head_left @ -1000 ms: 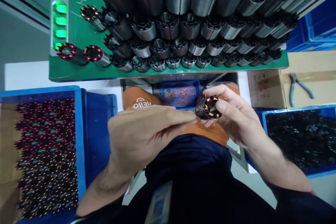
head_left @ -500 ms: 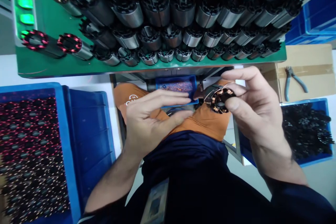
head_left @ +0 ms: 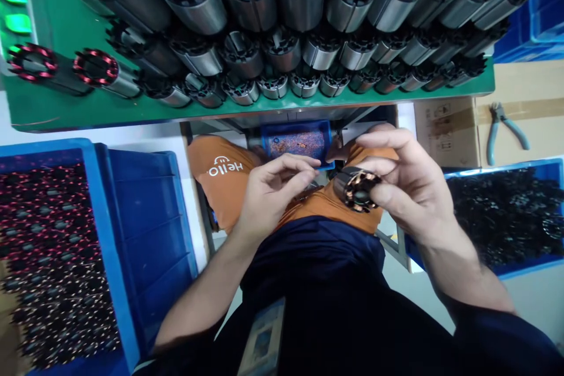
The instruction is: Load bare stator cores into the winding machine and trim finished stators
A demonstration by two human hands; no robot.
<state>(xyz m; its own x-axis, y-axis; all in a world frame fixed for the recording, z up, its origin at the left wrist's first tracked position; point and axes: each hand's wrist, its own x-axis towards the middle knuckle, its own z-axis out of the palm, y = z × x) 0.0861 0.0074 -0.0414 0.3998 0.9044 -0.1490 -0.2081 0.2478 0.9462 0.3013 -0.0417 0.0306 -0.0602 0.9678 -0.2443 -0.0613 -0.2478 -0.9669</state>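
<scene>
Thumb and fingers of the right hand [head_left: 409, 182] grip the copper-wound core [head_left: 359, 188] over the lap, its wound end turned toward that palm. To the core's left, just apart from it, is the left hand [head_left: 271, 194], thumb and index fingertips drawn close together; whether they pinch anything, such as a fine wire, I cannot tell. Half a second ago those fingers were stretched out flatter and further spread, and the core sat a little higher. "Hello" on the orange trousers [head_left: 220, 188], left of the core, was then partly covered by the left hand and now reads in full.

Beyond the core sit a small blue tray [head_left: 295, 127] of coppery bits and, past it, a green board [head_left: 57, 20] with rows of bare metal cores [head_left: 352, 6]. Far left of the core are two red-wound cores [head_left: 70, 73] and a big blue bin [head_left: 106, 247] of wound pieces; to its right, pliers [head_left: 492, 144] on a carton [head_left: 449, 135] and a bin [head_left: 520, 272] of black parts.

Right-hand fingers hide part of the held core. The picture's edge cuts off the green lights [head_left: 17, 23] and the furthest row; the black parts blur together.
</scene>
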